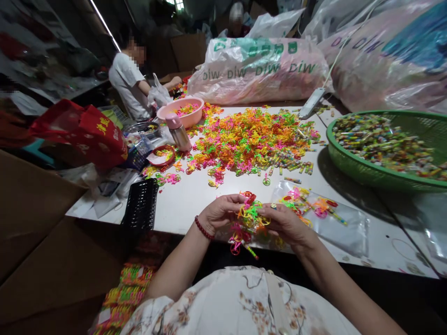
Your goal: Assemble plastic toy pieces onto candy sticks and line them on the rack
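Neon plastic rings (252,215) sit bunched between your hands above the near edge of the worktop (195,200): your left hand (220,213) pinches them from one side, your right hand (284,224) from the other, beside a clear bag (344,228).

Across from me, at the far edge of the counter (195,200), the white plastic sack (258,70) carries "DIW" in green capitals, printed several times in a row along its side. A band of bolder green marks above that is too smeared for me to read. The pinkish sack (384,51) at the far right corner shows the same "DIW" twice in faint purple letters. Off the counter's left edge, the red bag (87,132) bears yellow characters I cannot make out.
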The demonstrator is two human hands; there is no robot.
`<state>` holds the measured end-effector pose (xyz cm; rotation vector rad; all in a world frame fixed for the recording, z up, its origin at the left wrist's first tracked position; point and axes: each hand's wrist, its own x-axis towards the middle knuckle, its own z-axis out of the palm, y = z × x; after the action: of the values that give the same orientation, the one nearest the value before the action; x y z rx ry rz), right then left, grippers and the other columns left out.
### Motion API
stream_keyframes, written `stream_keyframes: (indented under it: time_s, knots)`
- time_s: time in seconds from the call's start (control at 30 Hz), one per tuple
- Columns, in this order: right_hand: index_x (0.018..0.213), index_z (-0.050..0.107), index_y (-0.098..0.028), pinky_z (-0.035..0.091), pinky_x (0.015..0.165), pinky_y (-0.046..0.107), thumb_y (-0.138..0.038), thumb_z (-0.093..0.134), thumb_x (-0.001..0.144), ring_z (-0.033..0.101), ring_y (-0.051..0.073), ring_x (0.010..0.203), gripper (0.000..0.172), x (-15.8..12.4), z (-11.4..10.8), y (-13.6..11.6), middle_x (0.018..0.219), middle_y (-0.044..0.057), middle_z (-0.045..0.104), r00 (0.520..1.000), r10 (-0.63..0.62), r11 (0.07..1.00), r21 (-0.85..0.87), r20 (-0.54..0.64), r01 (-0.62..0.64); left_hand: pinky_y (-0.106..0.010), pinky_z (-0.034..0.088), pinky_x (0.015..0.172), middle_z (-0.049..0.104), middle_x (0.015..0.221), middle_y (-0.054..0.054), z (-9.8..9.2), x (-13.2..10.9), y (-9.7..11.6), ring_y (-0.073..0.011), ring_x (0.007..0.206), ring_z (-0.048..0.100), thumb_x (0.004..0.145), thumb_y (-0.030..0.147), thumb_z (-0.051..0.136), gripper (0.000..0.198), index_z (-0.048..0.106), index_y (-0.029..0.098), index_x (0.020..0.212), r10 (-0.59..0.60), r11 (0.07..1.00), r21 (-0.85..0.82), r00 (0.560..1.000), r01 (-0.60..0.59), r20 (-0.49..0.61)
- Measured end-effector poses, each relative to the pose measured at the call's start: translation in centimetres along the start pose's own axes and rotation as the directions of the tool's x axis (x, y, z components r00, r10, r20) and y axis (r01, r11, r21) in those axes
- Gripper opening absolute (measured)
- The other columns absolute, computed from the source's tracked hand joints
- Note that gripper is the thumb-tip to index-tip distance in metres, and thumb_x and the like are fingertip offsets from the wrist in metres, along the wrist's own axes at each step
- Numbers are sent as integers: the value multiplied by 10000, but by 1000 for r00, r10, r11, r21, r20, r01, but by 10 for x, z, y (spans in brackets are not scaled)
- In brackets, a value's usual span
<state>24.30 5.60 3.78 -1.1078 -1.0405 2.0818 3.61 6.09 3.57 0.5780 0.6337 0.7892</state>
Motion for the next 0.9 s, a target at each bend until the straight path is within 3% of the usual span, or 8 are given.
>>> stream_keyframes:
  time_s: [0.17,0.27,0.4,0.5,0.57,0.73,0.8,0.9]
  knots:
    - [644,503,-189,145,395,230,-480,781,676,190,35,380,404,-3,2,-1,414,-119,264,999,-35,999,-41,-37,33,-270,497,760,693,807,-41,3,1,-2,-128,708,660,627,149,846,299,702,103,885,25,999,-32,1000,-25,4]
    - [647,486,-194,147,400,229,-481,786,671,182,33,385,416,-7,5,0,422,-120,267,999,-21,1000,-4,-46,21,-254,486,734,697,821,-37,5,1,-4,-120,710,650,632,168,849,294,702,109,880,141,990,20,989,-141,-44]
    - [626,427,-212,156,396,227,-435,803,659,125,32,390,438,-11,12,4,417,-136,205,999,5,993,115,-52,1,-241,472,724,699,826,-21,12,1,-7,-107,711,627,640,208,850,284,701,127,867,325,945,78,937,-318,-126]
    - [596,406,-211,158,392,222,-411,814,651,115,33,395,458,-11,14,7,414,-135,194,998,3,987,158,-67,7,-233,469,720,698,822,-10,16,2,-10,-99,708,614,640,218,846,274,699,141,858,401,916,73,900,-394,-168]
    - [592,443,-200,191,398,221,-403,818,655,149,37,399,431,-10,13,8,418,-124,234,997,-4,985,170,-74,17,-237,471,713,692,809,-6,17,3,-12,-100,692,611,633,217,846,278,696,144,856,386,922,53,904,-383,-182]
    - [768,654,-192,414,568,265,-501,817,652,472,108,574,368,-6,10,13,687,-9,595,989,-89,961,250,-118,116,-281,479,794,694,938,-47,25,1,-14,-137,790,645,665,185,815,353,684,143,989,303,945,-80,941,-317,-148]
    - [765,653,-220,447,615,294,-560,810,639,454,108,565,395,-6,11,15,681,-19,579,983,-103,926,346,-153,151,-295,474,840,689,971,-50,28,0,-18,-146,837,647,669,177,809,327,676,148,966,298,937,-135,939,-322,-171]
    - [648,580,-222,463,633,309,-516,845,619,356,81,511,397,-5,14,19,611,-45,500,978,-104,848,499,-179,181,-311,471,875,679,955,-37,30,2,-27,-151,864,641,684,192,799,297,653,164,942,283,932,-182,943,-314,-177]
